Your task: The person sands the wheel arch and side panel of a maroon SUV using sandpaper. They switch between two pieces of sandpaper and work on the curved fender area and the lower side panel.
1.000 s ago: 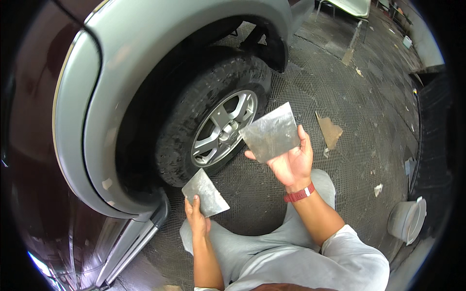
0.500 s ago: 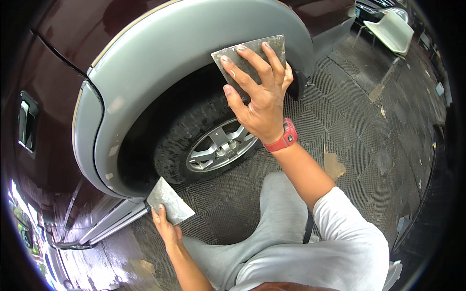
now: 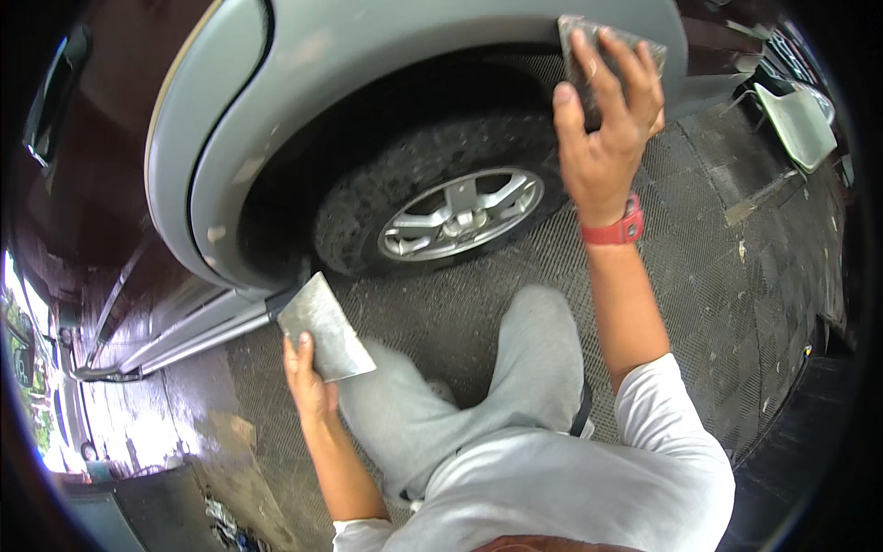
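My left hand [image 3: 311, 379] grips a flat, thin metal spreader plate [image 3: 326, 333], thumb on its face, held over my knee. Its surface is grey with dull smears. My right hand [image 3: 607, 156] reaches up to the wheel arch with a second metal spreader plate [image 3: 608, 64]. The fingers lie spread over its back, and its upper edge is at the grey fender flare [image 3: 368, 51]; whether it touches is hard to tell. Small pale filler-like patches mark the flare's left part. A red watch [image 3: 616, 225] is on my right wrist.
Below the arch stands a wheel with a black tyre [image 3: 345, 225] and silver rim [image 3: 464, 216]. A metal side step [image 3: 198, 331] runs off to the left. A pale chair [image 3: 800, 129] stands far right on the dark textured floor [image 3: 717, 304].
My view has shifted, so the car sits higher in the picture. My right hand has moved rightward along the flare with its plate. The left hand still holds its plate.
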A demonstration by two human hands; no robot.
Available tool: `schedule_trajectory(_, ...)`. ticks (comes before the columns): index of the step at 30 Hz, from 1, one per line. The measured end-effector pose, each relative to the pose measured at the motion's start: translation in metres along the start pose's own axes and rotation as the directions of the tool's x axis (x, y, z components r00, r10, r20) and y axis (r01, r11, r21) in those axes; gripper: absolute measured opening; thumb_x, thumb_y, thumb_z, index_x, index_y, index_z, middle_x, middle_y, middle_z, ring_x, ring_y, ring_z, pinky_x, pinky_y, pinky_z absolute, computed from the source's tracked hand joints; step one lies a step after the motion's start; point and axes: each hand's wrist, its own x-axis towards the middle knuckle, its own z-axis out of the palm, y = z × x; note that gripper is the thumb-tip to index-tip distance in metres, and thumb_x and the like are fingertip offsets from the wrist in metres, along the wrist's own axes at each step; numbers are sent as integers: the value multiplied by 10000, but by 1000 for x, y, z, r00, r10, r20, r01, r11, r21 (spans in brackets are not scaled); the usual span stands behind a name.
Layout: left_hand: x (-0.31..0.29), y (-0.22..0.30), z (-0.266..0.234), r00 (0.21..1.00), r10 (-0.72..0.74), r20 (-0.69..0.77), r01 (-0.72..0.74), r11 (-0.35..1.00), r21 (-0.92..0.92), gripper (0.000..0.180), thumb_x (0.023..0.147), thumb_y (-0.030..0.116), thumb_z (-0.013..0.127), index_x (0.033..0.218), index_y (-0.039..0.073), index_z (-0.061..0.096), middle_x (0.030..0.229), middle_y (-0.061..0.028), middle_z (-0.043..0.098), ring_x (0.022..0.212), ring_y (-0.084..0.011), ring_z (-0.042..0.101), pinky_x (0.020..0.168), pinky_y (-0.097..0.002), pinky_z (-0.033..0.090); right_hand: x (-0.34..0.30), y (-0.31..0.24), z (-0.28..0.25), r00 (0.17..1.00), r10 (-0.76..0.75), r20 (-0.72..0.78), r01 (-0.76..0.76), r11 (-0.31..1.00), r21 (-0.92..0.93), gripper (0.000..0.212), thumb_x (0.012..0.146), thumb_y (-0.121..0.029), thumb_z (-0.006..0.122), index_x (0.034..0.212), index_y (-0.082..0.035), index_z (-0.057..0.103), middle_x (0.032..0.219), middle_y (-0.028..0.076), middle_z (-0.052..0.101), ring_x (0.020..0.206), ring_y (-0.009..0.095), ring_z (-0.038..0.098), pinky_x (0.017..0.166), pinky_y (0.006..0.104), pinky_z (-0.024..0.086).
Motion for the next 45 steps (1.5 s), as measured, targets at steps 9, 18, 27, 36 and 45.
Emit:
schedule_trajectory(9, -9, -90, -22, 850, -471, 237, 465, 881, 82, 626, 1047, 198, 678, 1587, -15, 443, 1505, -143, 583, 1364, -247, 579, 1166, -393, 458, -26, -8, -16, 997, -34, 68, 37, 999, -34, 458, 943, -255, 743, 1401, -231, 726, 1510, -2, 601, 1494, 303, 437, 1238, 513, 261)
schedule_trajectory(18, 69, -115, 2, 806, -430, 406, 400, 902, 160, 694, 1063, 268, 668, 1613, -35, 374, 1539, -190, 536, 1377, -284, 560, 1165, -394, 452, -22, -27, -10, 987, 160, 25, -160, 987, -11, 480, 918, -253, 740, 1396, -218, 715, 1480, 30, 612, 1478, 283, 467, 1228, 523, 239)
schedule_trajectory(27, 73, -104, -32, 785, -476, 397, 439, 879, 186, 562, 1059, 226, 645, 1550, -4, 496, 1483, -149, 591, 1337, -270, 581, 1146, -394, 463, -6, -27, -11, 992, 125, 4, -125, 992, -26, 442, 932, -303, 739, 1374, -306, 737, 1489, -21, 589, 1496, 270, 435, 1195, 623, 199)
schedule_trajectory(36, 64, -109, -31, 854, -385, 350, 387, 920, 66, 489, 1055, 203, 653, 1499, 23, 554, 1417, -103, 647, 1254, -227, 646, 1096, -372, 515, -3, -18, 0, 995, 85, 45, -83, 996, -41, 492, 919, -299, 741, 1405, -361, 702, 1510, -48, 568, 1519, 264, 407, 1178, 701, 185)
schedule_trajectory(45, 72, -115, -31, 852, -406, 331, 407, 911, 70, 482, 1055, 168, 646, 1503, 22, 545, 1406, -103, 644, 1234, -221, 652, 1095, -358, 517, 8, -22, -8, 991, 132, 29, -133, 991, 18, 474, 890, -262, 744, 1356, -343, 734, 1485, -51, 594, 1513, 262, 422, 1184, 697, 183)
